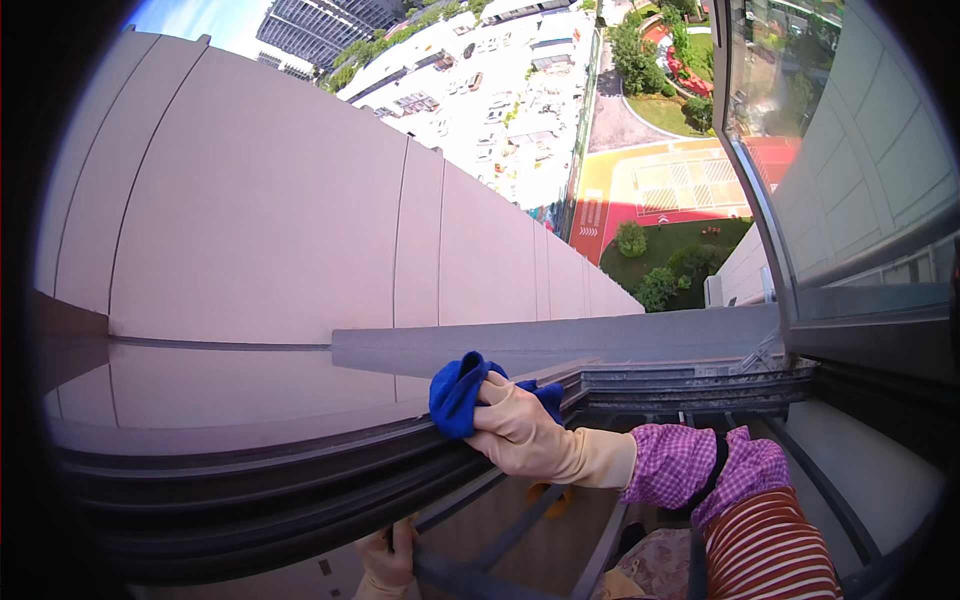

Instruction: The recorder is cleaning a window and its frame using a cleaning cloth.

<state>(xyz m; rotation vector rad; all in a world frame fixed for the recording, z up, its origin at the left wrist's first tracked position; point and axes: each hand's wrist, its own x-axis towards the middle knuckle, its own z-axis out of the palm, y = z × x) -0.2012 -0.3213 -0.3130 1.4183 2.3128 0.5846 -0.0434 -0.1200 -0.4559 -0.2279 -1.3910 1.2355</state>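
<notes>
My right hand (517, 427), in a cream rubber glove, is closed around a bunched blue cloth (456, 397). It presses the cloth against the dark metal window frame (300, 480), near the frame's corner. A purple checked sleeve cover (671, 465) with a dark band meets the glove cuff, above a red striped sleeve. Lower down, my left hand (388, 559), also in a cream glove, grips a dark metal bar (465, 577) on the inner side of the frame. Part of that hand is cut off by the bottom edge.
An opened glass sash (840, 165) stands at the right, with its hinge arm (757, 352) at the frame. Several dark bars (825, 487) cross inside below. Outside, a pale wall (262, 195) and a grey ledge (525, 341) border a long drop to a paved yard (690, 180).
</notes>
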